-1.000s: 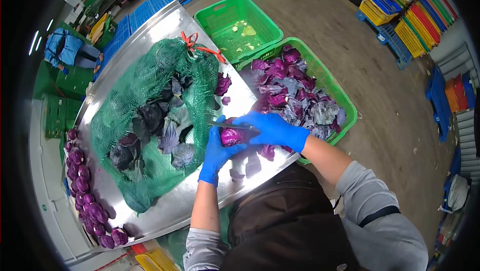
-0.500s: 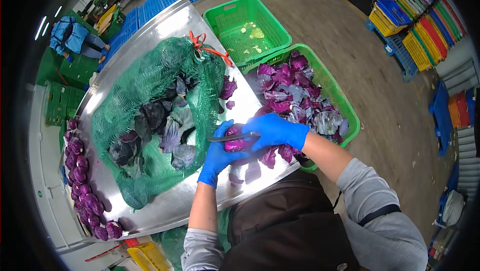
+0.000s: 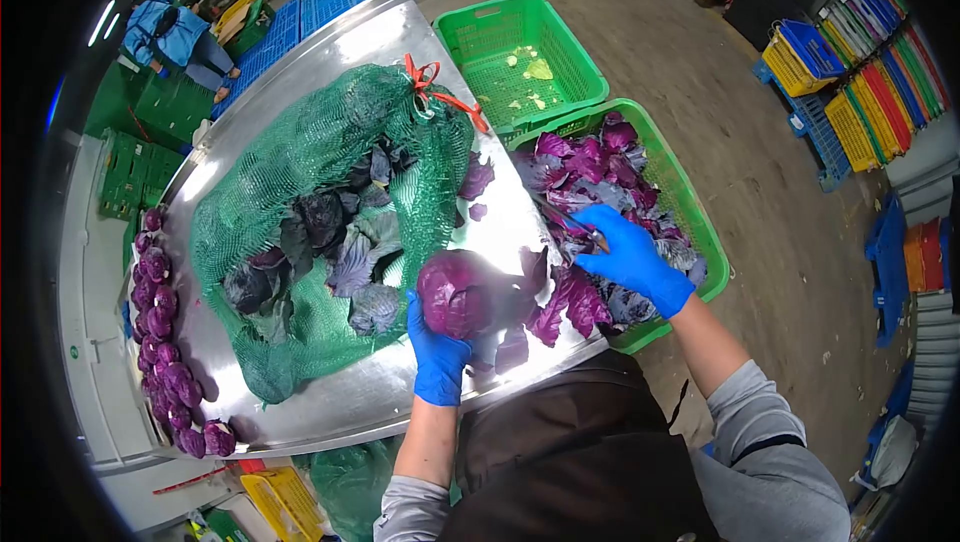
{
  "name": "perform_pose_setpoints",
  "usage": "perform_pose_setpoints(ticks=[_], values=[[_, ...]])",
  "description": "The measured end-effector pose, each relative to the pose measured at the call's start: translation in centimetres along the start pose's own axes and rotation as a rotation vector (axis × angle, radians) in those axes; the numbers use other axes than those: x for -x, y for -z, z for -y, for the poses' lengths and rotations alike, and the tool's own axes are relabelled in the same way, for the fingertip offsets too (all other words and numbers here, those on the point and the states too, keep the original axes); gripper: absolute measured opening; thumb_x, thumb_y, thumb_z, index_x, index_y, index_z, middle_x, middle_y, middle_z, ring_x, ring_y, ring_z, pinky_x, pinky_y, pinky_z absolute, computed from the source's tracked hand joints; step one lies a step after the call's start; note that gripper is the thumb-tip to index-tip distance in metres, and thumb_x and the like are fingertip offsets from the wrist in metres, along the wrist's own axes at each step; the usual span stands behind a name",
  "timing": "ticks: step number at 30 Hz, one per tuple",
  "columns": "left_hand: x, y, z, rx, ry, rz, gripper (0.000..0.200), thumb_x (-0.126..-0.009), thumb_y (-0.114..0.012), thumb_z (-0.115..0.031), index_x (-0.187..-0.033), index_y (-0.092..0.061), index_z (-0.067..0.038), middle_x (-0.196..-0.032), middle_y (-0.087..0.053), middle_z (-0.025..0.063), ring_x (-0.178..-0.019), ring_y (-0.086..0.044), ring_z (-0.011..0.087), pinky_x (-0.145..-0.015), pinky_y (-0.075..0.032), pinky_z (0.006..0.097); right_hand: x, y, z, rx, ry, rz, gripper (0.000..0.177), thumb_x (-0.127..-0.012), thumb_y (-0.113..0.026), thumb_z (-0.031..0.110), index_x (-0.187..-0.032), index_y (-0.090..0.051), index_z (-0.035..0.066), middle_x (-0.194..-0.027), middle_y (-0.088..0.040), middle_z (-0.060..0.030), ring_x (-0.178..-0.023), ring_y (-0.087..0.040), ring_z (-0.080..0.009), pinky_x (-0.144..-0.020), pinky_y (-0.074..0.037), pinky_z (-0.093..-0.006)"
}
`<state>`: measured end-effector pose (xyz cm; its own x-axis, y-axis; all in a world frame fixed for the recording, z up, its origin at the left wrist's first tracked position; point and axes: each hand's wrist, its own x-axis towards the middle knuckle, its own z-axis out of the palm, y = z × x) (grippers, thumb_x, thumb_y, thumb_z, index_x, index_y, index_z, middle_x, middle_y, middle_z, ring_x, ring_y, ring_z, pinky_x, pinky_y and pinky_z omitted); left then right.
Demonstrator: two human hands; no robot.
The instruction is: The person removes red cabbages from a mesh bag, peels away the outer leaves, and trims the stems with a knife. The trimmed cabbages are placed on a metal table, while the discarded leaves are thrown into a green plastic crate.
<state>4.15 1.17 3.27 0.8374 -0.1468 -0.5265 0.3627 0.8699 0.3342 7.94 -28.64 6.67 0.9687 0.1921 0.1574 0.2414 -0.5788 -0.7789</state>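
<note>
My left hand [image 3: 437, 350], in a blue glove, is closed around the lower left side of a red cabbage [image 3: 458, 294] above the metal table. The cabbage looks round and smooth, bright purple with pale veins. In my gloved right hand [image 3: 638, 260] is a knife [image 3: 565, 217], its dark blade pointing up and left over the near edge of the leaf crate. Loose purple leaves [image 3: 567, 304] lie at the table edge below that hand. Left of the cabbage spreads an opened green mesh bag [image 3: 270, 167] with several dark, untrimmed cabbages [image 3: 322, 220] inside.
A green crate [image 3: 712, 252] full of cabbage leaves stands against the metal table [image 3: 330, 427]. Behind it, another green crate [image 3: 590, 77] holds a few pale scraps. Trimmed cabbages [image 3: 165, 342] line the table's left edge. A person in blue [image 3: 185, 37] bends over at far left.
My right hand has moved right with the knife, off the cabbage and over the leaf crate. My left hand still holds the cabbage, now more exposed. The view has shifted slightly.
</note>
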Motion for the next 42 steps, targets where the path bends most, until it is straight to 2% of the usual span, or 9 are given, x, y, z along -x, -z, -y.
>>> perform_pose_setpoints(ticks=[3,6,14,16,17,26,34,37,42], values=[[0.2,0.4,0.6,-0.028,-0.017,0.025,0.064,-0.081,-0.052,-0.053,-0.130,-0.044,-0.012,-0.130,-0.048,0.0128,-0.117,-0.047,0.0329,-0.098,-0.037,0.0532,-1.8,0.9,8.7,-0.503,-0.248,0.415,0.074,-0.067,-0.076,0.016,-0.132,-0.041,0.012,-0.109,-0.055,-0.0106,-0.078,-0.060,-0.0174,-0.072,-0.048,-0.0323],[0.3,0.5,0.8,0.013,-0.034,0.022,0.065,-0.080,-0.053,-0.052,-0.131,-0.042,-0.014,-0.133,-0.045,0.0122,-0.119,-0.044,0.0329,-0.099,-0.036,0.0527,-1.3,-4.4,7.6,-0.125,0.299,0.167,0.063,-0.067,-0.076,0.009,-0.125,-0.052,0.018,-0.104,-0.058,-0.0093,-0.075,-0.059,-0.0156,-0.065,-0.049,-0.0277],[3.1,1.4,-2.0,0.455,0.005,0.190,0.061,-0.085,-0.044,-0.046,-0.135,-0.033,-0.014,-0.137,-0.039,0.0103,-0.124,-0.039,0.0294,-0.100,-0.034,0.0522,2.0,-3.7,3.2,-0.283,-0.148,0.034,0.055,-0.069,-0.073,0.006,-0.121,-0.053,0.006,-0.109,-0.057,-0.0099,-0.098,-0.058,-0.0229,-0.083,-0.048,-0.0322],[3.0,3.0,-2.1,-0.520,-0.391,0.033,0.059,-0.085,-0.041,-0.049,-0.134,-0.036,-0.016,-0.135,-0.041,0.0089,-0.124,-0.038,0.0298,-0.098,-0.035,0.0525,0.7,-3.0,5.6,-0.147,-0.154,0.041,0.067,-0.068,-0.076,0.012,-0.128,-0.046,0.008,-0.117,-0.054,-0.0105,-0.111,-0.051,-0.0211,-0.093,-0.041,-0.0335],[3.6,2.7,-3.1,0.272,-0.113,0.032,0.061,-0.085,-0.038,-0.055,-0.133,-0.039,-0.017,-0.135,-0.042,0.0084,-0.123,-0.039,0.0306,-0.097,-0.037,0.0517,0.0,-4.0,7.1,-0.253,-0.094,0.058,0.067,-0.069,-0.076,0.014,-0.128,-0.046,0.008,-0.118,-0.054,-0.0096,-0.107,-0.053,-0.0195,-0.090,-0.043,-0.0322],[4.6,4.8,-4.8,0.135,-0.340,0.076,0.075,-0.078,-0.047,-0.061,-0.134,-0.038,-0.012,-0.134,-0.041,0.0160,-0.120,-0.043,0.0357,-0.100,-0.035,0.0519,-0.4,-10.5,16.6,-0.762,-0.289,0.309,0.061,-0.071,-0.076,0.025,-0.124,-0.050,0.008,-0.100,-0.059,-0.0100,-0.061,-0.058,-0.0115,-0.040,-0.048,-0.0225],[5.0,1.6,-4.2,0.046,-0.296,0.206,0.071,-0.079,-0.051,-0.056,-0.131,-0.041,-0.009,-0.131,-0.045,0.0134,-0.117,-0.046,0.0321,-0.101,-0.035,0.0499,0.1,-7.9,14.9,-0.808,-0.515,0.534,0.036,-0.075,-0.072,0.013,-0.103,-0.055,0.001,-0.091,-0.059,-0.0078,-0.064,-0.062,-0.0114,-0.041,-0.050,-0.0239],[3.7,-0.2,-2.9,0.158,-0.242,0.062,0.066,-0.082,-0.049,-0.054,-0.129,-0.042,-0.009,-0.129,-0.046,0.0130,-0.115,-0.047,0.0295,-0.099,-0.038,0.0464,2.6,-8.7,12.5,-0.838,-0.129,0.325,0.015,-0.078,-0.065,0.002,-0.092,-0.059,0.002,-0.081,-0.059,-0.0033,-0.072,-0.062,-0.0110,-0.054,-0.051,-0.0228],[5.0,-2.3,-2.5,0.314,-0.044,0.278,0.049,-0.087,-0.047,-0.043,-0.126,-0.046,-0.012,-0.125,-0.050,0.0110,-0.115,-0.048,0.0262,-0.098,-0.040,0.0443,3.8,-6.9,8.2,-0.787,-0.253,0.204,0.010,-0.077,-0.062,0.001,-0.087,-0.061,0.004,-0.084,-0.061,-0.0022,-0.080,-0.057,-0.0096,-0.068,-0.047,-0.0233]])
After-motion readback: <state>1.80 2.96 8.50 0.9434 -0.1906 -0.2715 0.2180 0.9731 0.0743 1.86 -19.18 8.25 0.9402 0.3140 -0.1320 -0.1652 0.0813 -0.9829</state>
